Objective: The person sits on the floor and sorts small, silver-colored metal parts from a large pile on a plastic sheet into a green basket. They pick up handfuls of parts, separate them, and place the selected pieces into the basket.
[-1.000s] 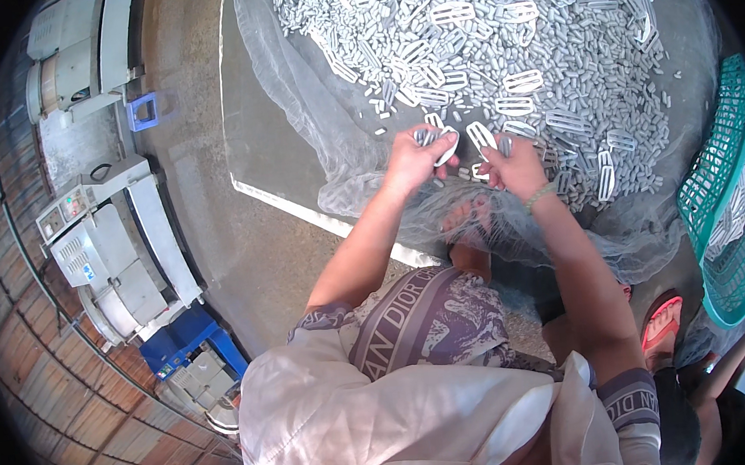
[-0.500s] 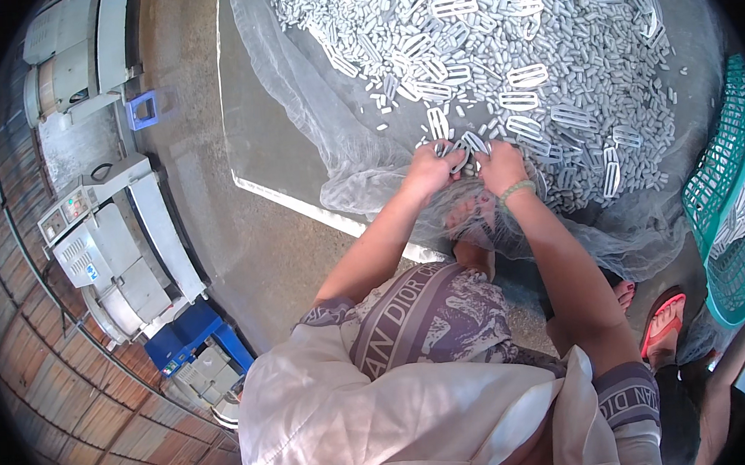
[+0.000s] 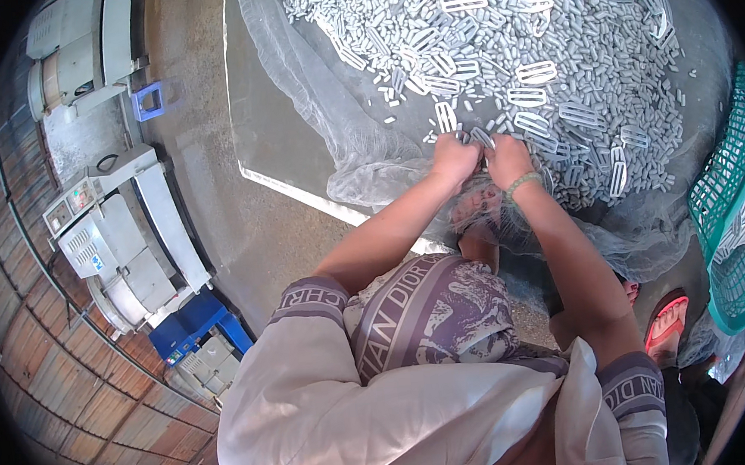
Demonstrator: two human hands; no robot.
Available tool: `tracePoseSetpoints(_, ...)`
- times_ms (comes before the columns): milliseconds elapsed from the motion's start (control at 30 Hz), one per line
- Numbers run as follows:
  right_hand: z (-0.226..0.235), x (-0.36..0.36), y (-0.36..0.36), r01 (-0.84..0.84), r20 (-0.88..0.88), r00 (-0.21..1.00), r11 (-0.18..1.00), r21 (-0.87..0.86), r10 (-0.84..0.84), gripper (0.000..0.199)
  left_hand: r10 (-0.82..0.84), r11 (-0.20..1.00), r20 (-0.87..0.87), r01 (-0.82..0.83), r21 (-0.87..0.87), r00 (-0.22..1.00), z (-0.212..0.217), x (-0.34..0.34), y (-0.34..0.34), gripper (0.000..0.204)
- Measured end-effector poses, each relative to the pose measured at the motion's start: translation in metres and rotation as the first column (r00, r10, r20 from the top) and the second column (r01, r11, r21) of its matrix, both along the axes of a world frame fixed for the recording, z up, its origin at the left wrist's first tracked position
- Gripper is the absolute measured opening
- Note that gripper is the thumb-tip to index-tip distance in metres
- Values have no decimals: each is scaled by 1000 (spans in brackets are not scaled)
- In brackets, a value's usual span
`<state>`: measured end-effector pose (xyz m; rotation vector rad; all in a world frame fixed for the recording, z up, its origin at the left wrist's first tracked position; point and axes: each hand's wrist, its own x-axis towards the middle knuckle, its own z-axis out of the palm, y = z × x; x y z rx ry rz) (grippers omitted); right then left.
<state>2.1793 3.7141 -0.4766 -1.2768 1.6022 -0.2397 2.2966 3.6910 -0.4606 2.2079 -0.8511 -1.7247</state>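
My left hand [image 3: 456, 159] and my right hand [image 3: 508, 161] meet at the near edge of a heap of small grey metal pellets [image 3: 463, 40]. Both hands are closed, their fingertips pinching a grey slotted metal buckle [image 3: 482, 137] between them. My fingers cover part of it, so I cannot tell whether more than one piece is held. Just beyond my left fingers lies another slotted buckle [image 3: 446, 117]. More such buckles [image 3: 527, 96] are scattered over the pellets ahead of my right hand.
Sheer white netting [image 3: 360, 181] lies under and around the heap. At the right stands a green plastic basket [image 3: 730, 281] with metal pieces inside. Near it is a foot in a red sandal [image 3: 668, 320]. Machines [image 3: 127, 250] line the left, with a blue plastic frame [image 3: 148, 102] close by.
My left hand has turned and drawn closer to my right hand, its fingers now more tucked in around the metal piece. The whole view has shifted slightly.
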Motion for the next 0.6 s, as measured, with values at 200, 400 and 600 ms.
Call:
tracePoseSetpoints(200,-13,-4,9,56,108,992,998,30,-59,17,-2,990,-16,5,138,1000,24,1,-12,7)
tracePoseSetpoints(400,11,1,7,81,-25,996,997,16,-81,18,-379,925,-77,376,-52,922,60,9,-11,20)
tracePoseSetpoints(600,37,-47,-14,155,611,647,862,482,-457,38,-68,989,-318,23,-144,946,55,46,-46,18)
